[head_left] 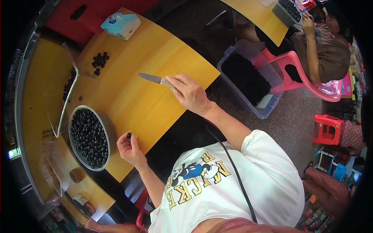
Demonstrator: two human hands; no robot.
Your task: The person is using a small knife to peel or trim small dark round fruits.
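Observation:
A table knife (150, 77) with a pale handle is gripped in my right hand (190, 93), its blade pointing left over the wooden table (155, 50). Between the thumb and fingers of my left hand (133, 151), near the table's front edge, is a small black round piece (129, 135). Just left of that hand stands a large metal bowl (111, 136) full of similar black pieces, some showing a hole in the middle. The knife and the pinched piece are well apart. Farther back lies a loose cluster of black pieces (100, 59).
A blue-and-white tissue pack (121, 25) sits at the far table edge. Clear panels (70, 91) rise at the left, with more pieces behind. On the floor to the right is a clear bin (268, 110) of black pieces, near a person (326, 54) on a pink chair (299, 64).

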